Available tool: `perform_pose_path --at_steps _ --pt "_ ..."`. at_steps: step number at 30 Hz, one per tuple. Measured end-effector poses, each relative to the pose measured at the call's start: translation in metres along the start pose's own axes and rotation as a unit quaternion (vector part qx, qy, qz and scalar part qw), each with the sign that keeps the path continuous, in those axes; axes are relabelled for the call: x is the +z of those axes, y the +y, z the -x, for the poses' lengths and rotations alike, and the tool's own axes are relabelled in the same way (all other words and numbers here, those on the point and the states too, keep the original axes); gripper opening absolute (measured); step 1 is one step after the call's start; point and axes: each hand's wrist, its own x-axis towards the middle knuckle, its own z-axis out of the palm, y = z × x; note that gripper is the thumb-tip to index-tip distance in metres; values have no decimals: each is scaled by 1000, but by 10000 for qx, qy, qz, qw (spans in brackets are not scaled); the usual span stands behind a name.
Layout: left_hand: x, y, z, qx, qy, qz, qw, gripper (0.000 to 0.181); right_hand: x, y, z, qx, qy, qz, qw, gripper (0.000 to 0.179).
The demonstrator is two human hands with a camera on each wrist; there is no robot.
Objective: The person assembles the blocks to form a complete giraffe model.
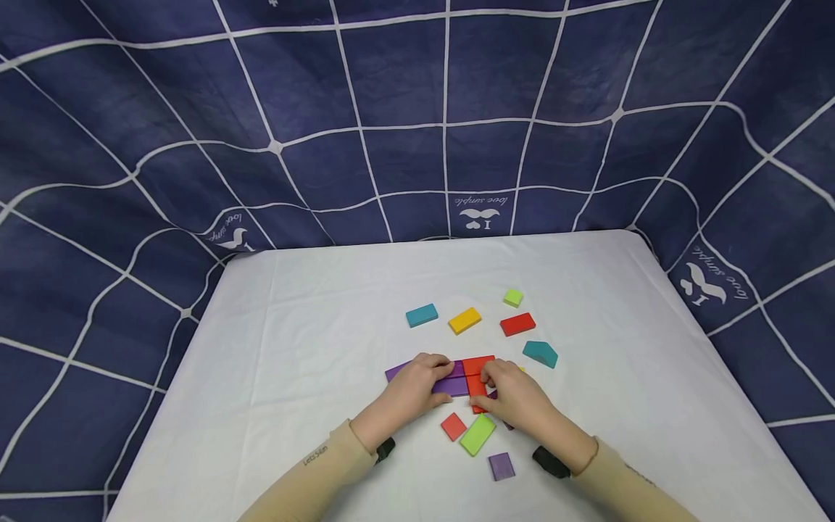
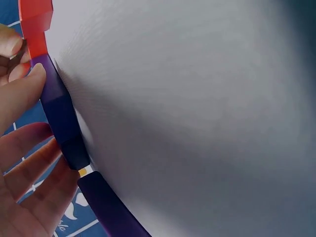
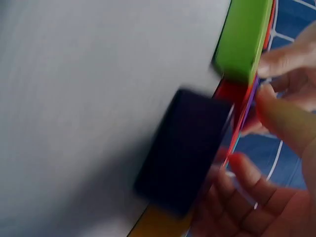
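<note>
Both hands are at a flat cluster of coloured blocks on the white tabletop. My left hand (image 1: 415, 382) grips purple blocks (image 1: 452, 387), its thumb along the near side and its fingers over the far side. Another purple block (image 1: 395, 370) shows past that hand on the left. Against the purple ends lie two red blocks, one crosswise (image 1: 479, 365) and one lengthwise (image 1: 476, 385). My right hand (image 1: 518, 397) pinches the lengthwise red block between thumb and fingers. A dark purple block (image 3: 185, 150) shows close by that hand in the right wrist view, partly hidden from the head view.
Beyond the hands lie a blue block (image 1: 422, 315), a yellow block (image 1: 465, 320), a red block (image 1: 518, 324), a small lime block (image 1: 513, 298) and a teal angled block (image 1: 541, 354). Nearer are a red square (image 1: 453, 426), a lime block (image 1: 478, 435) and a purple square (image 1: 501, 467).
</note>
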Motion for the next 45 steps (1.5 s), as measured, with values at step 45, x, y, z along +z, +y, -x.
perform_pose_path --at_steps 45 --pt "0 -3 0 -70 -124 105 9998 58 -12 14 -4 -315 28 99 9995 61"
